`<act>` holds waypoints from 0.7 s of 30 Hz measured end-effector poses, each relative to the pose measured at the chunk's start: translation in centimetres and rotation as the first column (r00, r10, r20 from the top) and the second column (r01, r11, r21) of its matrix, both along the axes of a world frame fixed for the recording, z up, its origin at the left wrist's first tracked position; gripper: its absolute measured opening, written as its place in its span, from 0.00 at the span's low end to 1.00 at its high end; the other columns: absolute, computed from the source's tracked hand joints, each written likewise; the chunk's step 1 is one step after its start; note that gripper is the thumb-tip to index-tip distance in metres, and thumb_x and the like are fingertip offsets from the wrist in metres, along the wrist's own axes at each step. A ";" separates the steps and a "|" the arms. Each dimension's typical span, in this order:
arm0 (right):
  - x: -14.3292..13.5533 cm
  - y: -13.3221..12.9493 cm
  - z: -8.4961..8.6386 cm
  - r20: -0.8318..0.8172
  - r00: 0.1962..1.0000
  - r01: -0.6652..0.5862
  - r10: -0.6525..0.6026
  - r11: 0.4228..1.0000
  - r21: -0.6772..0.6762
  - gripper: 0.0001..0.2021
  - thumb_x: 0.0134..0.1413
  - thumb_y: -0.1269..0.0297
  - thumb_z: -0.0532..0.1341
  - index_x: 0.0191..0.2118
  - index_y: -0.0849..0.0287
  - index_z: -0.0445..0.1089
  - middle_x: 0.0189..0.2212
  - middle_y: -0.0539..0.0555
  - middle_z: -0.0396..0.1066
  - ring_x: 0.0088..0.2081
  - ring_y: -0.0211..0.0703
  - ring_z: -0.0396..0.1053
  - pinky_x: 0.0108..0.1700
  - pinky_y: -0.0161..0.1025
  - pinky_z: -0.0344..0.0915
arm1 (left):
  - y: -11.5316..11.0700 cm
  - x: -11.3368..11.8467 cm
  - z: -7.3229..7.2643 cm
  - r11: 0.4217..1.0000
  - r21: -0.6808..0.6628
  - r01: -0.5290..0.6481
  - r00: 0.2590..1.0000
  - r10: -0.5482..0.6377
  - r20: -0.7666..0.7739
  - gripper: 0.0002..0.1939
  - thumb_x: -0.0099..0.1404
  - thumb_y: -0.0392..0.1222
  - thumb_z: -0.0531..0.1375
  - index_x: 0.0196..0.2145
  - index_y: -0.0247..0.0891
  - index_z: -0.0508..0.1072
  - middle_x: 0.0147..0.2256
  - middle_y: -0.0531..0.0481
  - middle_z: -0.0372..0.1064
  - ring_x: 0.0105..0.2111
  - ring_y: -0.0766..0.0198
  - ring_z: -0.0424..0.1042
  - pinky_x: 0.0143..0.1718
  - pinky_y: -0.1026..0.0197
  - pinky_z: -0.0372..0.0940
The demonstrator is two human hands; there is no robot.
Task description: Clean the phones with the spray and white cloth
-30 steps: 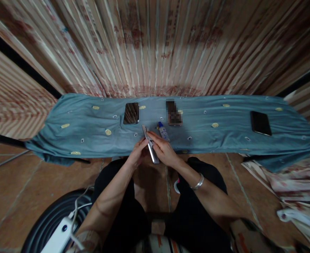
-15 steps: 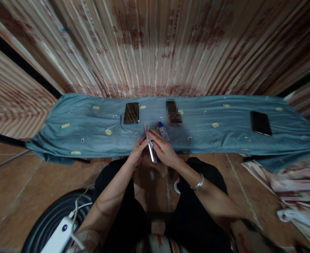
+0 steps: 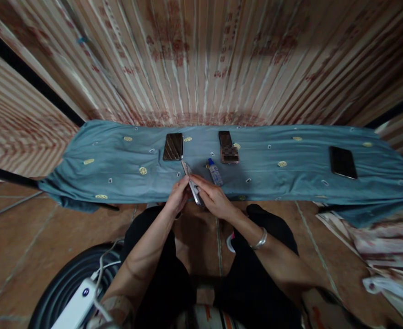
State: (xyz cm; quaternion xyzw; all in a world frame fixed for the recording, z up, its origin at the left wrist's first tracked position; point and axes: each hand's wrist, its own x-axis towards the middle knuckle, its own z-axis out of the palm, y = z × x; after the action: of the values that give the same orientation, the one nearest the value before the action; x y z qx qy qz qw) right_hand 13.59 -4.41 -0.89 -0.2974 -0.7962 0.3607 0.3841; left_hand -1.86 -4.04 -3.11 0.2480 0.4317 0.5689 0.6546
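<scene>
A slim, silver-edged phone [image 3: 193,188], seen nearly edge-on, is held tilted above the near edge of the cloth. My left hand [image 3: 178,195] grips its left side, thumb on top. My right hand [image 3: 213,196] closes on it from the right, fingers laid along its face. Just beyond my right fingers lies a small clear bottle with a blue cap [image 3: 215,172]. A dark phone or tablet [image 3: 173,146] rests past my left hand. Further back, a dark flat item [image 3: 225,138] lies partly under a blurred patch.
A blue patterned cloth [image 3: 290,178] covers the long, low bench. Another dark phone or tablet [image 3: 343,162] lies to the right. Pleated curtains [image 3: 201,68] hang behind. On the floor at lower left are a white power strip [image 3: 76,304] with cables and a black ribbed round object [image 3: 50,292].
Both hands still hold the silver phone. Its far end has swung left and lower, and my left hand has shifted slightly. The view has moved a little.
</scene>
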 end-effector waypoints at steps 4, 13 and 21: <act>0.0 -0.3 0.3 -0.006 1.000 -0.021 0.021 1.000 -0.009 0.27 0.66 0.71 0.48 0.68 0.53 0.58 0.67 0.51 0.60 0.67 0.40 0.57 0.71 0.46 0.52 | 0.2 -0.3 0.1 0.999 -0.025 -0.027 1.000 0.027 -0.009 0.18 0.55 0.56 0.68 0.29 0.37 0.74 0.24 0.52 0.71 0.26 0.64 0.71 0.31 0.61 0.69; 0.1 -0.8 0.3 -0.008 1.000 -0.020 0.020 1.000 -0.023 0.24 0.68 0.68 0.48 0.66 0.54 0.61 0.65 0.54 0.63 0.66 0.42 0.59 0.69 0.48 0.55 | 0.7 -1.0 0.9 0.998 -0.042 -0.053 0.998 0.052 -0.034 0.22 0.53 0.58 0.69 0.32 0.36 0.73 0.26 0.50 0.74 0.34 0.57 0.78 0.35 0.59 0.73; 0.3 -0.8 0.3 -0.006 0.999 -0.037 0.037 0.999 -0.010 0.23 0.68 0.68 0.48 0.66 0.53 0.62 0.65 0.54 0.63 0.66 0.42 0.60 0.69 0.48 0.57 | 1.2 -1.5 0.9 0.995 -0.034 -0.099 0.994 0.097 -0.042 0.24 0.51 0.60 0.69 0.33 0.35 0.74 0.29 0.46 0.78 0.37 0.55 0.79 0.34 0.61 0.73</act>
State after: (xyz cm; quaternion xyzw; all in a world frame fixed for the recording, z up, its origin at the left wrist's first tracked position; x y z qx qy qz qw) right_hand 13.87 -5.22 -0.58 -0.2835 -0.7985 0.3726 0.3784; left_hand -3.38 -2.86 -2.24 0.2259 0.4666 0.5873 0.6216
